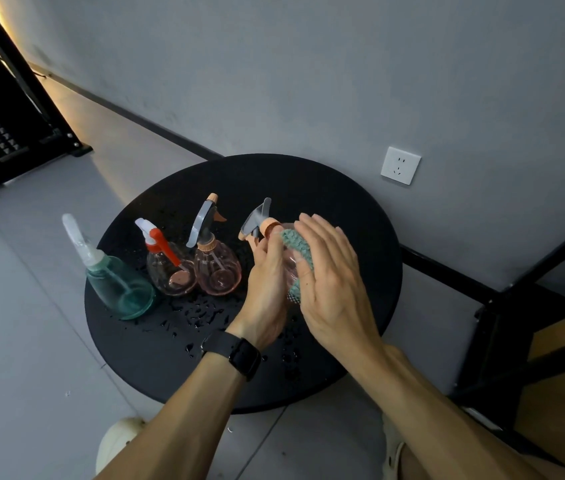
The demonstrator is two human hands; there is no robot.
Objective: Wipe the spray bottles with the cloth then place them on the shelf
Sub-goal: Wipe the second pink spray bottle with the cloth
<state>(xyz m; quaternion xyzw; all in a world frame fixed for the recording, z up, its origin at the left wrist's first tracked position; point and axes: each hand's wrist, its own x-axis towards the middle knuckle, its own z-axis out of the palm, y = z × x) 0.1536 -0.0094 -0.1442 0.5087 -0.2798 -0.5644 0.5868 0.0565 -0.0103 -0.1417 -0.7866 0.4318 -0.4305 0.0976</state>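
My left hand [267,289] grips a clear pink spray bottle [289,263] with a grey trigger and orange collar, held tilted above the round black table [360,220]. My right hand [333,278] presses a green cloth [296,249] against the bottle's body with straight fingers. Most of the bottle is hidden between the hands. On the table to the left stand a pink bottle with a grey trigger [217,268], a pink bottle with a red and white trigger [170,265] and a teal bottle with a white sprayer [118,282].
Water drops [205,311] lie on the tabletop in front of the bottles. A black-framed shelf with wooden boards [551,341] stands at the right. A white wall socket [400,165] sits on the grey wall. A black rack stands at the far left.
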